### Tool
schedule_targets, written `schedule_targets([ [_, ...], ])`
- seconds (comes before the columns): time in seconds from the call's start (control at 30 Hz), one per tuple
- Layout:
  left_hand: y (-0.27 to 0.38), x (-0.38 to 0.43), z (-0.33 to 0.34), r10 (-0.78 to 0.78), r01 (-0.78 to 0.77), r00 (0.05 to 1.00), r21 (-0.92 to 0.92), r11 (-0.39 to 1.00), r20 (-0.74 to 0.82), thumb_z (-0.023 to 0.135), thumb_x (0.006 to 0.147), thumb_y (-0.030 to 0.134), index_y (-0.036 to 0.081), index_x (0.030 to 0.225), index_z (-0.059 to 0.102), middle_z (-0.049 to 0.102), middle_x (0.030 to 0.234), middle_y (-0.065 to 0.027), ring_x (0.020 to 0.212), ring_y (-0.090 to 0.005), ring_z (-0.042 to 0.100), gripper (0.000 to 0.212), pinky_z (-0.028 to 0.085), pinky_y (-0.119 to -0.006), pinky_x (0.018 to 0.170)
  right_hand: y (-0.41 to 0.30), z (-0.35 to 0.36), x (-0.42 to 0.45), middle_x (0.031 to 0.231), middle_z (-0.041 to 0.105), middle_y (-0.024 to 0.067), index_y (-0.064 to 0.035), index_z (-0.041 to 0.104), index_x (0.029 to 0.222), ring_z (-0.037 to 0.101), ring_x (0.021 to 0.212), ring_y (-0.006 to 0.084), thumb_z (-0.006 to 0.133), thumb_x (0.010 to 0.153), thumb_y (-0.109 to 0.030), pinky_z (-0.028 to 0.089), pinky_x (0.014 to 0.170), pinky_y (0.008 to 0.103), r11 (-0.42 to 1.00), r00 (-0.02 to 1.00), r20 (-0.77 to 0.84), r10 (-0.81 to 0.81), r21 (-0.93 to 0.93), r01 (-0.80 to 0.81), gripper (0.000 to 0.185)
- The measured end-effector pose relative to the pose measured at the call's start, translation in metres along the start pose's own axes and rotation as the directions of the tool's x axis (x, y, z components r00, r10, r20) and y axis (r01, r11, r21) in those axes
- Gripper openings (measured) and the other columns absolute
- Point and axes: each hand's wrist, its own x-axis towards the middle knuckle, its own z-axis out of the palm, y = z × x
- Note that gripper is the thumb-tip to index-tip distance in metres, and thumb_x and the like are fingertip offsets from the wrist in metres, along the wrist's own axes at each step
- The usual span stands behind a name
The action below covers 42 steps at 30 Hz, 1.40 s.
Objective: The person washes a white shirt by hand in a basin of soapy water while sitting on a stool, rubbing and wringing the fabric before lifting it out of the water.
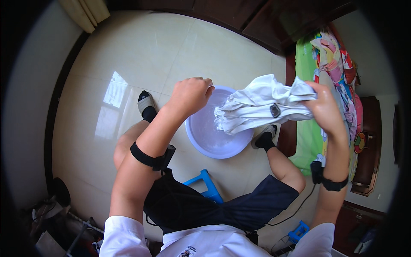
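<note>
My right hand (321, 102) grips one end of a bunched white cloth garment (257, 102), which bears a small dark patch. The garment stretches to the left, and its lower end hangs over a light purple plastic basin (205, 141) on the floor. Some clear water seems to lie in the basin. Above the basin's left rim is my left hand (194, 93), its fingers curled; a small whitish bit shows at the fingertips, too little to tell what it is. The main part of the garment lies apart from my left hand.
Beneath me is a blue plastic stool (210, 186) on the tiled floor (128, 57). A bed with a green sheet (305, 128) and colourful bedding stands at the right. Dark wooden furniture (224, 13) lines the far side. Various items (61, 225) lie at the lower left.
</note>
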Motion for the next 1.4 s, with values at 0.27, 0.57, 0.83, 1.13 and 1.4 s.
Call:
schedule_targets([
  [0.27,0.002,0.006,0.01,0.036,-0.038,0.999,0.078,0.996,0.029,0.046,0.074,0.021,0.008,0.081,0.055,0.055,0.071,-0.0061,0.064,-0.0238,0.053,0.017,0.042,-0.033,0.055,0.1,0.128,0.018,0.076,0.055,0.006,0.0029,0.052,0.086,0.05,0.067,0.0111,0.049,0.066,0.003,0.039,0.061,0.0231,0.839,0.943,0.082,0.322,0.437,-0.325,0.02],
  [0.57,0.006,0.023,0.04,0.098,-0.108,0.99,0.106,0.988,0.099,0.048,0.073,0.021,0.009,0.08,0.054,0.053,0.067,-0.005,0.065,-0.0211,0.053,0.016,0.043,-0.031,0.054,0.204,0.23,0.032,0.08,0.056,0.0089,0.0049,0.052,0.087,0.052,0.071,0.0148,0.054,0.065,-0.004,0.04,0.062,0.0256,0.559,0.777,0.495,0.388,0.544,-0.626,0.024],
  [0.83,0.004,0.035,0.053,0.189,-0.2,0.965,0.048,0.979,0.181,0.051,0.071,0.02,0.007,0.08,0.053,0.05,0.065,-0.0044,0.065,-0.0189,0.051,0.016,0.042,-0.029,0.058,0.236,0.309,0.077,0.116,0.017,0.021,-0.0198,0.017,0.119,0.029,0.101,0.0371,0.054,0.064,-0.007,0.03,0.079,0.0433,0.946,0.946,-0.032,0.321,-0.024,-0.322,0.068],
  [1.13,-0.012,0.045,0.042,-0.067,0.047,0.937,0.064,0.997,0.342,0.056,0.068,0.018,0.01,0.091,0.052,0.054,0.076,-0.0042,0.076,-0.0186,0.052,0.025,0.042,-0.029,0.067,0.255,0.406,0.091,0.125,-0.006,0.0211,-0.0197,0.001,0.124,0.007,0.113,0.0415,0.057,0.064,-0.022,0.022,0.075,0.063,0.825,0.83,0.191,0.523,-0.36,-0.436,0.082],
  [1.4,-0.022,0.065,0.051,-0.117,0.09,0.899,0.083,0.992,0.422,0.057,0.067,0.021,0.012,0.095,0.05,0.053,0.081,-0.0041,0.081,-0.0196,0.051,0.03,0.041,-0.032,0.072,0.288,0.438,0.101,0.123,0.005,0.0229,-0.0081,0.013,0.121,0.014,0.113,0.0382,0.044,0.069,-0.013,0.027,0.084,0.0472,0.829,0.791,0.249,0.558,-0.202,-0.521,0.061],
])
